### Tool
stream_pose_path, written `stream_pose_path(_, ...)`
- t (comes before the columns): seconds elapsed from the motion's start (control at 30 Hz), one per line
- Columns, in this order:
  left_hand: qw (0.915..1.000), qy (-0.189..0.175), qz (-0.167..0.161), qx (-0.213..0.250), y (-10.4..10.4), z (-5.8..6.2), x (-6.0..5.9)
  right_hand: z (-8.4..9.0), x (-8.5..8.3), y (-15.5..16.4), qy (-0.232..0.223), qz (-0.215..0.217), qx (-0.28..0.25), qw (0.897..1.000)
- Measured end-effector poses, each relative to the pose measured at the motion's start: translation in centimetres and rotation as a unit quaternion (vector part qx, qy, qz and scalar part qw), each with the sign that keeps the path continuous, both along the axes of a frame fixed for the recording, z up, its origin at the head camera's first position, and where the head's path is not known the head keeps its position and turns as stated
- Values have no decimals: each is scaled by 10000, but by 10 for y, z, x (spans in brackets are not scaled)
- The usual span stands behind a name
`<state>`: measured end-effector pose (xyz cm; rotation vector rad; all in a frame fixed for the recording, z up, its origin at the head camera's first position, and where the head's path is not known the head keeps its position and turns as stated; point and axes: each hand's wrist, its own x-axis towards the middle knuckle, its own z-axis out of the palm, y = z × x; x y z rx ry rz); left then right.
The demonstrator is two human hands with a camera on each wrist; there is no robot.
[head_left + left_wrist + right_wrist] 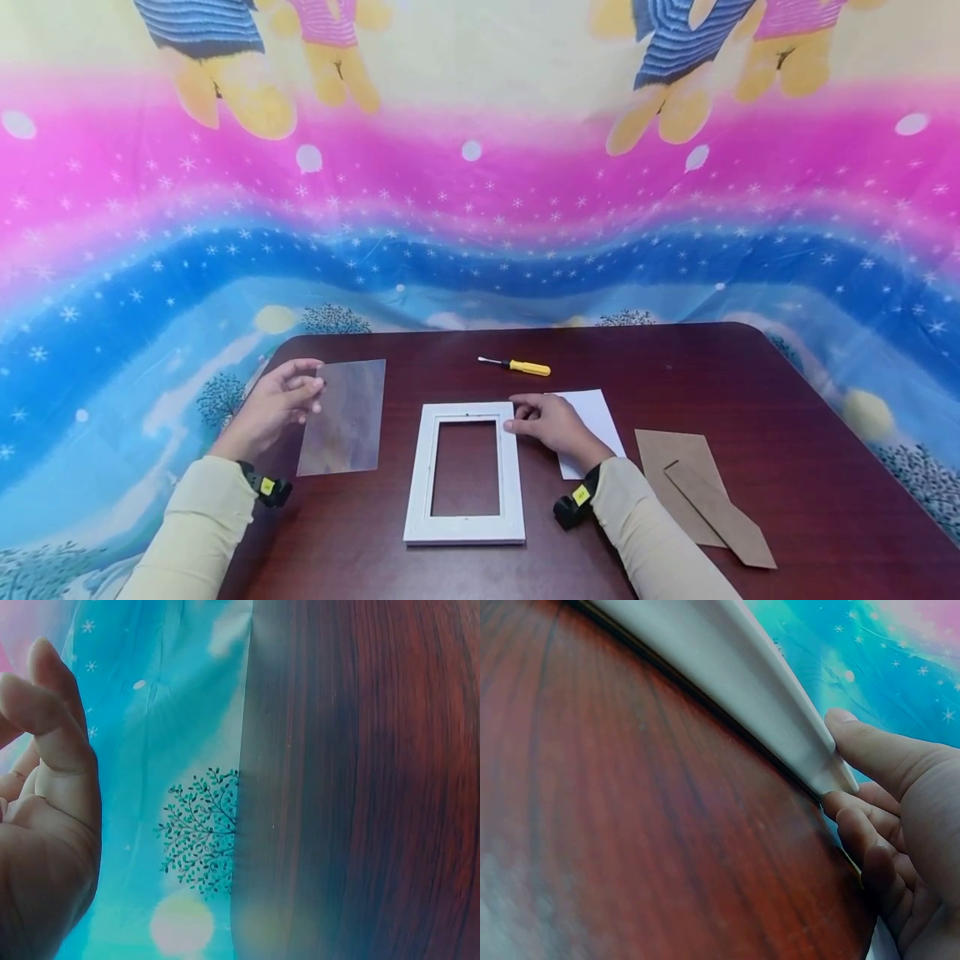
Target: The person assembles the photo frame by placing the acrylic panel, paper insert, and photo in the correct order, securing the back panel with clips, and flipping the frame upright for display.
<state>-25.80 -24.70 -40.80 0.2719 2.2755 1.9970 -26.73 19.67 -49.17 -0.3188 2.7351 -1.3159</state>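
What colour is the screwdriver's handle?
Yellow; the screwdriver lies on the dark wooden table, seen best in the head view.

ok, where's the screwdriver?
Head view: the screwdriver lies at the table's far middle, beyond the white frame and right hand, untouched.
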Motion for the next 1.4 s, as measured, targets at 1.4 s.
stream_pose_path(1.4,9990,-323,-239,209,43,-22,-3,2,0,-1,-51,-41,-64,10000)
